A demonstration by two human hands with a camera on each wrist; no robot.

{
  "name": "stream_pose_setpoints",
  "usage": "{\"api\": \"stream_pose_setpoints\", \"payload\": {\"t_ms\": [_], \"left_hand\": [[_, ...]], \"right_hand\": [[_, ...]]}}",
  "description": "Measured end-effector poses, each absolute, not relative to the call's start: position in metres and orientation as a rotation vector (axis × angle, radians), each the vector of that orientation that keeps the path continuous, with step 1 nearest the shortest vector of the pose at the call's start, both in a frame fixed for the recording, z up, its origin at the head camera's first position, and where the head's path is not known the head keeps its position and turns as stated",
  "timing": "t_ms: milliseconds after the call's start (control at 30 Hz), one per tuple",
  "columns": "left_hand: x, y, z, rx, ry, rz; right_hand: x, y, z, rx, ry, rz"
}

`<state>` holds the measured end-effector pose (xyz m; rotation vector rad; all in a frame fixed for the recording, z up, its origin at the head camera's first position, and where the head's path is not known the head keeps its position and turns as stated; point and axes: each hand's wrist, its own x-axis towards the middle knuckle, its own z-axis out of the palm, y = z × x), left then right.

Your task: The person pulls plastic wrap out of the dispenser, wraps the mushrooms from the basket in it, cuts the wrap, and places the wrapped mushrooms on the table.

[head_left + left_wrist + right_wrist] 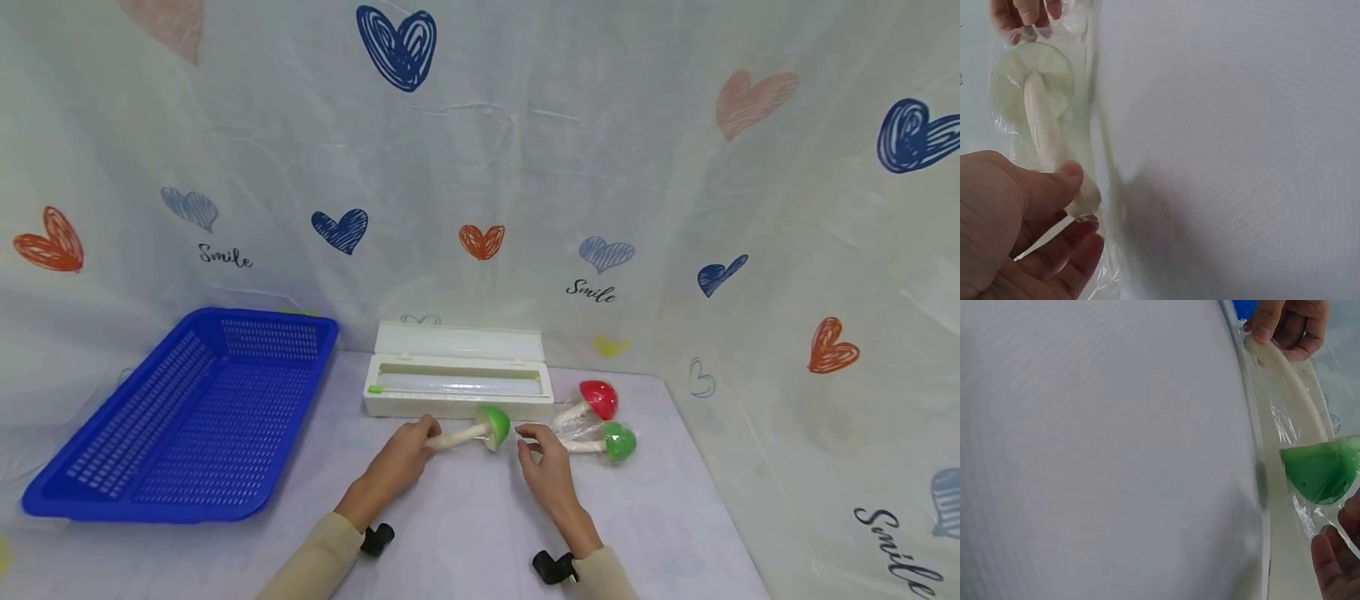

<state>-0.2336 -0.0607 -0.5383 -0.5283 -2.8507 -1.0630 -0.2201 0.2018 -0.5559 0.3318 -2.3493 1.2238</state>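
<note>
A toy mushroom [468, 435] with a green cap and a pale stem lies inside clear plastic wrap [1285, 422]. My left hand [401, 457] grips the end of its stem, thumb on top and fingers beneath, as the left wrist view shows. At the cap end, my right hand [546, 468] pinches the loose edge of the wrap between thumb and fingers. Just behind the mushroom stands a white wrap dispenser [457, 407], its lid up and a roll of film inside.
To the right of the dispenser lie a red-capped mushroom [600, 400] and another green-capped mushroom [619, 442], both in clear wrap. A large blue plastic basket [300, 417] stands on the left. A white curtain with printed hearts [480, 150] hangs behind the table.
</note>
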Motion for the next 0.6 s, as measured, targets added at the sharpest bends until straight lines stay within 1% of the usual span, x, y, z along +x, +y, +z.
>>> {"api": "stream_pose_setpoints", "payload": {"t_ms": [133,200,600], "left_hand": [[-0.232,-0.062,-0.536,-0.546,-2.848,-1.046],[-0.232,-0.062,-0.535,-0.556,-2.849,-1.042],[-0.229,-0.066,-0.531,-0.604,-2.866,-1.022]], "right_hand": [[-0.222,0.198,-0.555,0.518,-2.348,1.148],[-0.224,0.195,-0.553,0.558,-2.35,1.086],[-0.236,0.19,-0.541,0.509,-2.29,1.074]]}}
